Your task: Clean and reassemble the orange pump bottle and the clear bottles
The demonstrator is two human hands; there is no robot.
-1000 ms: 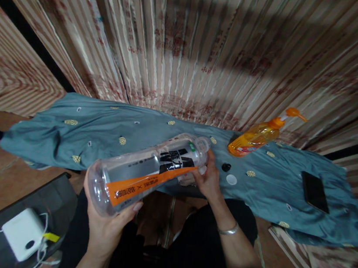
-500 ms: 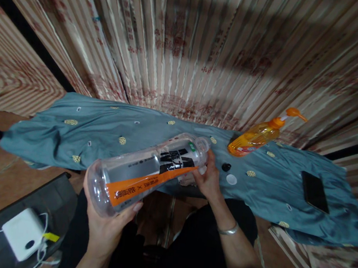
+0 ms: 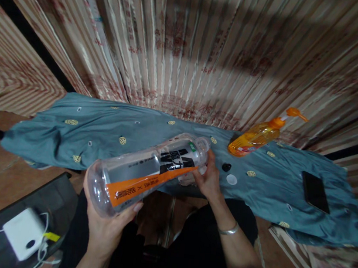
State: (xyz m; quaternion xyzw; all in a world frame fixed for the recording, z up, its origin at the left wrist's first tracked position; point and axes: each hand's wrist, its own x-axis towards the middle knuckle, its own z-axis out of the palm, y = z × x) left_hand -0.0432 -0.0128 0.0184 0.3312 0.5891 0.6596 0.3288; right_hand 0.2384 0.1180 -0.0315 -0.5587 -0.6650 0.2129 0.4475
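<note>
A clear plastic drink bottle (image 3: 147, 171) with an orange, black and silver label lies tilted across both hands, its uncapped mouth pointing up to the right. My left hand (image 3: 106, 225) is closed round the bottom end, thumb along the lower side. At the neck end, my right hand (image 3: 209, 177) grips the bottle, its fingers partly hidden behind it. Just right of that hand a small black cap (image 3: 226, 167) and a round white disc (image 3: 231, 179) rest on the cloth. Something pale, partly covered by the bottle, sits below the neck; I cannot make it out.
A blue-green cloth (image 3: 101, 119) covers the narrow table. An orange pump bottle (image 3: 254, 137) stands at the back right, and a dark phone-like slab (image 3: 315, 191) lies farther right. At lower left, a white box (image 3: 23, 233) with cables sits on a dark surface. Striped curtains (image 3: 191, 43) hang behind.
</note>
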